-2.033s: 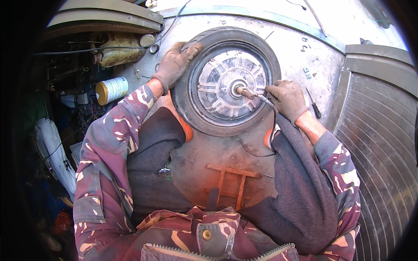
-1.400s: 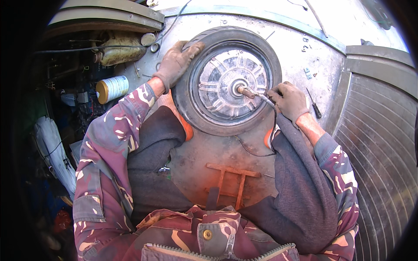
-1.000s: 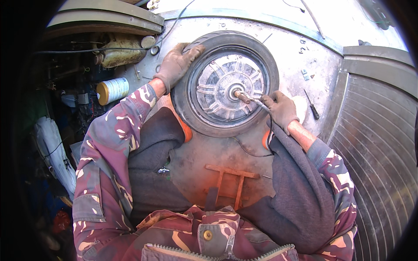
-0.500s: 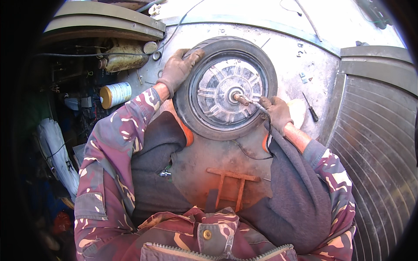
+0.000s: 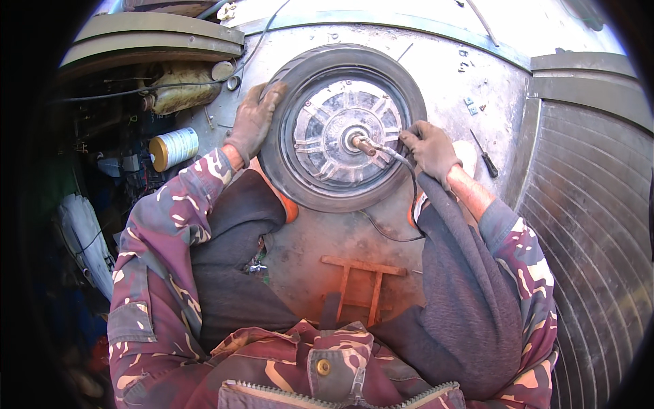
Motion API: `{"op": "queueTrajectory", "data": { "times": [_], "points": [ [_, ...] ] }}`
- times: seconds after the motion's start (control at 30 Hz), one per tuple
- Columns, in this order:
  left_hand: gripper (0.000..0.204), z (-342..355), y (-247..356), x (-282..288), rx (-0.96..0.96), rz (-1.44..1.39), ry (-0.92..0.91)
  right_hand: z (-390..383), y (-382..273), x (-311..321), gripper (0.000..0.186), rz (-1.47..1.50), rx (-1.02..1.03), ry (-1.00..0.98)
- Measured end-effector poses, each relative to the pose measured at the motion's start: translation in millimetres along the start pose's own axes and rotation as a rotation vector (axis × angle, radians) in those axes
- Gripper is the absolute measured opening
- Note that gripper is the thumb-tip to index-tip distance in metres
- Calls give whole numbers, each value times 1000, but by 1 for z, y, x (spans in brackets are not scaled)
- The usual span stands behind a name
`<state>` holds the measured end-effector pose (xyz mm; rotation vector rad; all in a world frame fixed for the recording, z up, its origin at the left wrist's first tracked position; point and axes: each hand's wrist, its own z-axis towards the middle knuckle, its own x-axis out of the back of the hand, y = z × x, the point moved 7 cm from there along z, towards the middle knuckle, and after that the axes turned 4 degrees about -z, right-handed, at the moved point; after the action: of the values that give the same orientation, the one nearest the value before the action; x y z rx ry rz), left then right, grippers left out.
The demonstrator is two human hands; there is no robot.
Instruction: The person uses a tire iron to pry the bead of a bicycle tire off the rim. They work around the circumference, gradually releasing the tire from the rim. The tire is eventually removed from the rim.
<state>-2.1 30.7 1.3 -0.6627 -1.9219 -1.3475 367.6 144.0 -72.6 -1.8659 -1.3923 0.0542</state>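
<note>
A wheel with a black tire [image 5: 300, 191] and a round metal hub [image 5: 327, 116] lies in front of me between my feet. From its centre sticks an axle [image 5: 363, 146], with a dark cable [image 5: 411, 165] curving down to the right. My left hand [image 5: 253, 119], in a brown work glove, grips the upper left side of the tire. My gloved right hand [image 5: 429, 150] has its fingers curled on the tire's right edge, just beside the cable; their tips are partly hidden.
A screwdriver [image 5: 485, 157] and small parts [image 5: 471, 105] lie right of the wheel. At left are a yellow-capped tub [image 5: 176, 148], a grimy canister [image 5: 180, 92] and clutter. An orange metal frame [image 5: 361, 266] sits below; ribbed metal panels [image 5: 586, 225] stand at right.
The wheel and both hands have shifted slightly left in view. My left hand sits lower on the tire. My right hand dipped, then rose again. The whole view has shifted a little.
</note>
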Motion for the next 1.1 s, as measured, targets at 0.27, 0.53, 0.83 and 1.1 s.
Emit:
{"op": "queueTrajectory", "data": {
  "times": [0.27,0.53,0.83,1.1],
  "points": [
    [45,-44,-20,-9,292,-207,111,23,-19,18,39,-178,129,-12],
    [42,6,16,7,-296,286,-50,15,-12,20,37,-140,69,31],
    [51,35,3,6,4,3,-105,15,-7,36,34,-181,169,249],
    [54,37,-2,6,-16,-39,-69,-20,10,3,24,-120,194,-92]
  ]
}}
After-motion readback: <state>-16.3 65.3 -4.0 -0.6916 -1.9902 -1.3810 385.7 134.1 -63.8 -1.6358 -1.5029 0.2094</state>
